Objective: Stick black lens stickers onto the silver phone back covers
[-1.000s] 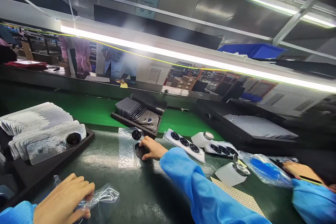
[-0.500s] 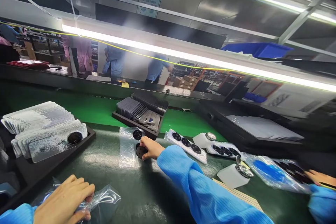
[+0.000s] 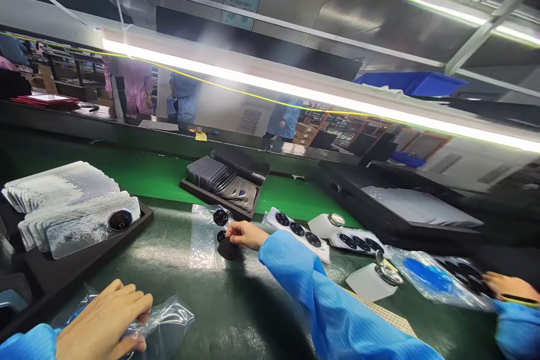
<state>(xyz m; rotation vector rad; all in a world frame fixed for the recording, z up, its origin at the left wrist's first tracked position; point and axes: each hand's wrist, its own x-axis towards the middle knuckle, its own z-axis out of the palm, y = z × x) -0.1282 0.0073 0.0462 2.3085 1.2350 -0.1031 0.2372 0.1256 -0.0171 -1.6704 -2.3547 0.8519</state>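
My right hand [image 3: 247,234] pinches the edge of a black round disc [image 3: 228,247], which looks tilted over a clear plastic sheet [image 3: 203,243]. Two more black discs with small holes lie there: an upper disc [image 3: 220,217] in full view and another partly behind my fingers. Low on the left, my left hand [image 3: 107,318] is closed on a crinkled clear plastic bag [image 3: 171,315] with something blue inside. Beyond my right hand, a white strip [image 3: 297,230] carries several black discs in clear wrap.
Left is a dark tray [image 3: 141,219] of clear phone-shaped panels; a black box [image 3: 219,197] of dark panels stands behind. White dispenser bottles [image 3: 373,282] and another disc strip [image 3: 358,243] sit right. A co-worker's hand [image 3: 510,286] touches bagged discs at far right.
My right hand has lifted slightly with the disc, tilting it. The left hand stays on the bag. In the background, a person in blue has moved to the right.
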